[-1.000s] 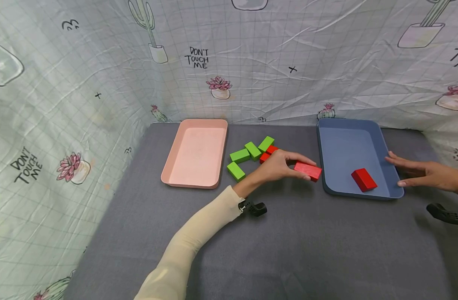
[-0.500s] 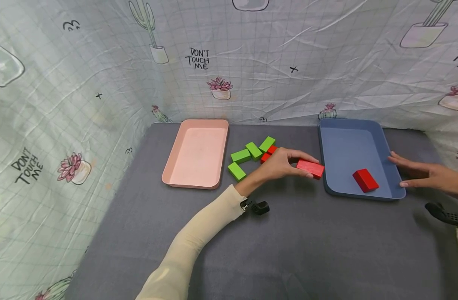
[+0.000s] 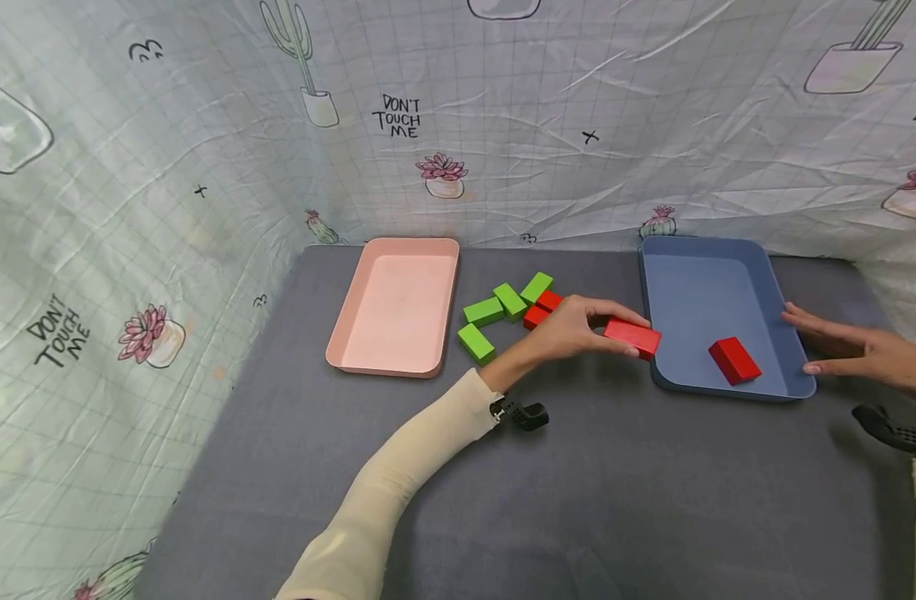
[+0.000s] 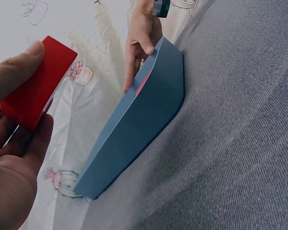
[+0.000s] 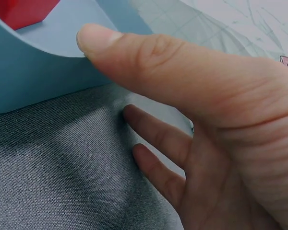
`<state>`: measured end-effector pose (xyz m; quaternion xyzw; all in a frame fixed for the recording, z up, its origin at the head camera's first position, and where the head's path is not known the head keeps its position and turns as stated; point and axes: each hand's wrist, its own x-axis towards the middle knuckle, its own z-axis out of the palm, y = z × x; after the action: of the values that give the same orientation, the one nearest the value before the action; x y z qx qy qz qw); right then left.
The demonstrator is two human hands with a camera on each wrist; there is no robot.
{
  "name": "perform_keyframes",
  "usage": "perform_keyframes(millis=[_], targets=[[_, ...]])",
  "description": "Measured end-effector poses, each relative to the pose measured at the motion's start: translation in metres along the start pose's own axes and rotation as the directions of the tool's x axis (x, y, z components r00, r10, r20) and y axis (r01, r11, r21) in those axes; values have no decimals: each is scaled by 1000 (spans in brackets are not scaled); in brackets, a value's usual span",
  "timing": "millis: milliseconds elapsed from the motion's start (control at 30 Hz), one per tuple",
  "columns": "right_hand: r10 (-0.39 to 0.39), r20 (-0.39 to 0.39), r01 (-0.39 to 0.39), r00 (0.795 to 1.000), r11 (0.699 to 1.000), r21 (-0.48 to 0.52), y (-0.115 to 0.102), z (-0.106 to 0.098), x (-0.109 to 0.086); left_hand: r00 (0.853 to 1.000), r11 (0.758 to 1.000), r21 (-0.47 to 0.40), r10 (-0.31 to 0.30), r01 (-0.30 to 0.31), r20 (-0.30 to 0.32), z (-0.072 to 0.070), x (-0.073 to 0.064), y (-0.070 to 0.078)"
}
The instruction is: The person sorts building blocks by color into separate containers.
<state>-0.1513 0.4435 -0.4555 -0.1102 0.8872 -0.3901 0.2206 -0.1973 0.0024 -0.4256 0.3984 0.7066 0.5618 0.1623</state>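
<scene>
My left hand (image 3: 566,329) pinches a red block (image 3: 633,337) between thumb and fingers. In the head view the block overlaps the left rim of the blue tray (image 3: 708,262); the left wrist view shows it raised above the cloth. Another red block (image 3: 735,361) lies inside that tray, towards its front right. My right hand (image 3: 866,350) is at the tray's right side. Its thumb (image 5: 149,57) touches the rim, and the other fingers extend fairly straight beside the outer wall, holding nothing.
Several green blocks (image 3: 483,312) and two red blocks (image 3: 536,317) lie together on the grey cloth (image 3: 563,500), partly behind my left hand. A pink tray (image 3: 393,308) stands left of them. A patterned curtain (image 3: 518,125) rises behind both trays.
My left hand has moved a little to the right with the red block, from beside the blue tray to its left rim. My right hand stays at the tray's side.
</scene>
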Motion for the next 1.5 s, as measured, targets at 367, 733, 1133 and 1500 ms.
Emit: perform_keyframes(millis=[367, 733, 1133, 1500], targets=[[-27, 41, 34, 999, 986, -165, -8, -7, 2, 999, 999, -16, 41, -41, 14, 4, 6, 1], [-5, 71, 22, 997, 968, -251, -25, -9, 2, 999, 998, -54, 40, -39, 30, 11, 13, 5], [-1, 79, 19, 997, 971, -237, -18, -11, 3, 998, 996, -85, 36, -33, 43, 14, 18, 7], [8, 88, 12, 996, 975, -221, -21, -12, 4, 999, 999, -53, -6, 8, 42, 16, 24, 10]])
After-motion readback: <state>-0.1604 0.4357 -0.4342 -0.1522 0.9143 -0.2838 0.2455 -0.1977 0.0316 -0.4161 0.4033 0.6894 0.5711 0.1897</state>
